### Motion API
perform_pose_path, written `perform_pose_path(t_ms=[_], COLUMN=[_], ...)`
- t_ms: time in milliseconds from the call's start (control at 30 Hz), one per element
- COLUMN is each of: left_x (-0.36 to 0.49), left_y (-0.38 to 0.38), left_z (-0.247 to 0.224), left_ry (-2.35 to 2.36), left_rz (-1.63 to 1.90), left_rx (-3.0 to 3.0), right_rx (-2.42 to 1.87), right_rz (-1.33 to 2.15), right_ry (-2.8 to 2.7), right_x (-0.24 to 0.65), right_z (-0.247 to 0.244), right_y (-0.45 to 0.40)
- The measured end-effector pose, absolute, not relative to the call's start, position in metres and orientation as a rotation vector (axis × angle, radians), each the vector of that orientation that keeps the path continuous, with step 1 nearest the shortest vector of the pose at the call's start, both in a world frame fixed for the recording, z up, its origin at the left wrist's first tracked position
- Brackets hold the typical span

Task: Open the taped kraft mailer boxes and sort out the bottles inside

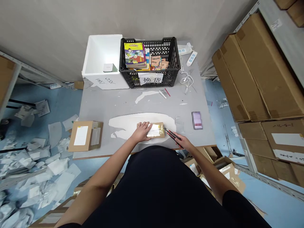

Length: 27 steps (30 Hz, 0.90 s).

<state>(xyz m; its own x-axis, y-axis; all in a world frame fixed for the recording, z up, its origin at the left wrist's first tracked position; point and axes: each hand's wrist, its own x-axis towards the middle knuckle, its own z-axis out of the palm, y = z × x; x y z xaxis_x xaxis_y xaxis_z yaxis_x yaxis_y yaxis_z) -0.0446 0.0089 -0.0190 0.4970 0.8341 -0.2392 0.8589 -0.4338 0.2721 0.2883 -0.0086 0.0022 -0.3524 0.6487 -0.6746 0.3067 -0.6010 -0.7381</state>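
Note:
A small cardboard box (pixel 155 134) with a white label and clear tape lies on a white sheet (pixel 123 122) near the table's front edge. My left hand (pixel 142 131) grips its left end, thumb over the top and fingers bent at the side. In my right hand (pixel 184 142) is a slim black box cutter (pixel 172 134), held with its tip at the box's taped right end. Whether the tip touches the tape is too small to tell.
A larger labelled carton (pixel 80 136) stands at the table's left front. Behind are a white foam box (pixel 102 80) and a black crate (pixel 133 83) holding books. A phone (pixel 197 120) lies at right. Stacked cartons (pixel 261 79) flank the table; paper scraps (pixel 59 166) litter the floor.

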Motion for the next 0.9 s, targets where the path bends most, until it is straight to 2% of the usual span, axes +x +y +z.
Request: perform_pose_path(t_ms=[567, 900], left_x=[-0.048, -0.051], left_y=[0.007, 0.005], left_z=[-0.015, -0.017], left_ry=[1.359, 1.329], left_rz=[-0.136, -0.086], left_rx=[2.398, 2.424], right_rx=[-1.594, -1.634], right_rz=[2.091, 1.941], right_ry=[-1.325, -1.209], right_x=[0.304, 0.291], right_z=[0.009, -0.016], right_y=[-0.01, -0.004])
